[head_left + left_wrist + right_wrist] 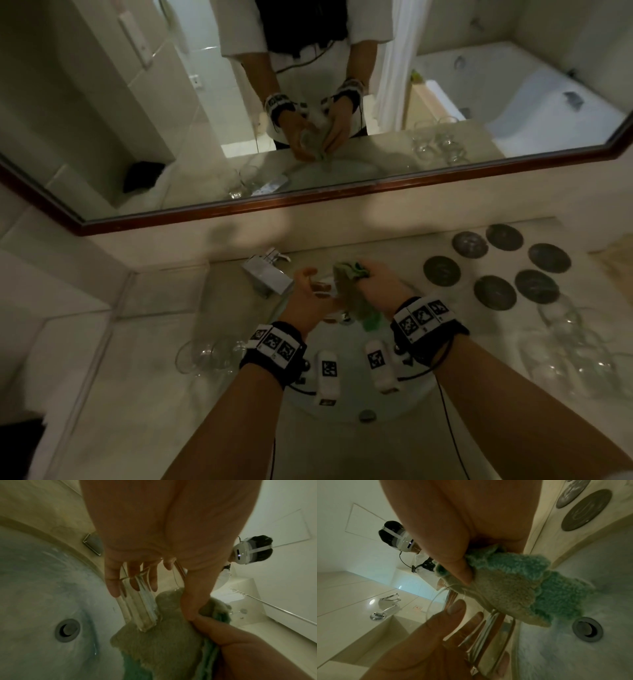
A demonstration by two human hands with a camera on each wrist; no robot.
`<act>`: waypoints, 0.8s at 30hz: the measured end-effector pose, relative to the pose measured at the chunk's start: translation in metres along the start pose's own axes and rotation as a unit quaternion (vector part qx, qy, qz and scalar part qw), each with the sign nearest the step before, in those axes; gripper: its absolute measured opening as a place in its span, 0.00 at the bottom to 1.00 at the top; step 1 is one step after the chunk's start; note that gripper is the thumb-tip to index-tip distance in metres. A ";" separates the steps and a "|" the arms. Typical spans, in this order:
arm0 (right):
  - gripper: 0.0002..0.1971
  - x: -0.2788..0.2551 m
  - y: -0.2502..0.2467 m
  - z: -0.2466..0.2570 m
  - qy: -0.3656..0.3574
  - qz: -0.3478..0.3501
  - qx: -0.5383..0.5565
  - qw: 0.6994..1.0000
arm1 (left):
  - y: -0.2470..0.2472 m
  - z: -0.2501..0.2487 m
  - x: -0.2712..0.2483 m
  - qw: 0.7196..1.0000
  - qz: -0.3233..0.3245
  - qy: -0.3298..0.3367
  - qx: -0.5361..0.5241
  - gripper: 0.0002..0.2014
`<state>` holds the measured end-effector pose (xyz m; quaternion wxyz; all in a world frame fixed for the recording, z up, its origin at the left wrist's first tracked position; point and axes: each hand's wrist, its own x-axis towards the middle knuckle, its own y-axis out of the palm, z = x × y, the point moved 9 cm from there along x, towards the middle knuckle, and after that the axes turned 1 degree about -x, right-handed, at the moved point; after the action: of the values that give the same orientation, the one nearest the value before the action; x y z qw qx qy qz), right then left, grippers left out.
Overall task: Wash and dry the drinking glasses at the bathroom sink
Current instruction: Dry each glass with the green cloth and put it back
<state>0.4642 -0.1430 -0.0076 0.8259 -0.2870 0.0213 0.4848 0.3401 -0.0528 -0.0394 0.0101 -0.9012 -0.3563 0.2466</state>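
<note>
Both hands over the sink basin (346, 407), near the faucet (265, 274). Left hand (310, 301) cradles a clear drinking glass (137, 601) on its side, fingers (112, 582) spread along the wall, thumb curled to the other side. Right hand (378, 282) bunches a green-and-beige terry cloth (513, 588), thumb pinching it; the cloth presses on the glass and partly wraps it.

Handling, my read: thin-walled, wet, slippery, fragile. Grip the body, not the rim, and keep it low over the basin. The cloth is soft and adds friction.

Off-basin, biggest first: mirror (137, 102) behind, countertop (144, 394), more glasses (575, 349) grouped right with six dark round coasters (495, 293) beyond them, two glasses (200, 356) left, drain (67, 630) open.
</note>
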 end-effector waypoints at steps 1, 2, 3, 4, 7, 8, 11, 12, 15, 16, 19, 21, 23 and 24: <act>0.13 0.005 0.003 -0.010 0.002 0.003 0.009 1.000 | -0.004 0.005 0.002 1.000 -0.009 -0.007 -0.001 0.44; 0.14 0.009 0.004 -0.020 0.005 0.001 0.018 1.000 | -0.007 0.008 0.002 1.000 -0.019 -0.014 -0.003 0.43; 0.15 0.009 0.004 -0.026 0.009 -0.005 0.025 1.000 | -0.010 0.009 0.002 0.999 -0.024 -0.022 0.001 0.42; 0.16 0.007 0.002 -0.030 0.013 -0.010 0.031 0.999 | -0.011 0.011 0.003 0.999 -0.025 -0.030 0.009 0.41; 0.15 -0.011 -0.011 -0.027 0.043 -0.042 0.062 0.996 | -0.015 0.009 0.003 0.997 -0.012 -0.046 0.065 0.39; 0.15 -0.016 -0.017 -0.030 0.055 -0.054 0.072 0.994 | -0.015 0.008 0.004 0.994 -0.007 -0.046 0.097 0.40; 0.15 -0.022 -0.028 -0.036 0.068 -0.071 0.083 0.992 | -0.016 0.010 0.005 0.984 0.006 -0.086 0.154 0.37; 0.15 -0.023 -0.030 -0.038 0.071 -0.074 0.082 0.991 | -0.015 0.011 0.006 0.982 0.009 -0.100 0.160 0.33; 0.15 -0.027 -0.033 -0.045 0.077 -0.078 0.080 0.991 | -0.011 0.021 0.012 0.977 0.026 -0.141 0.159 0.39; 0.14 -0.028 -0.033 -0.045 0.077 -0.080 0.080 0.991 | -0.009 0.027 0.015 0.974 0.039 -0.157 0.159 0.41; 0.14 -0.031 -0.032 -0.047 0.079 -0.083 0.081 0.990 | -0.010 0.035 0.008 0.966 0.050 -0.211 0.143 0.30; 0.13 -0.031 -0.031 -0.051 0.082 -0.079 0.075 0.991 | -0.012 0.041 0.007 0.960 0.055 -0.233 0.146 0.26; 0.12 -0.030 -0.030 -0.054 0.085 -0.076 0.072 0.991 | -0.007 0.036 0.003 0.961 0.061 -0.230 0.142 0.24; 0.12 -0.031 -0.030 -0.054 0.087 -0.074 0.071 0.991 | -0.007 0.036 0.002 0.962 0.059 -0.231 0.133 0.24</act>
<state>0.4853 -0.2050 -0.0293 0.8729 -0.2694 0.1064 0.3926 0.3210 -0.0520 -0.0707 0.0326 -0.8295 -0.2590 0.4938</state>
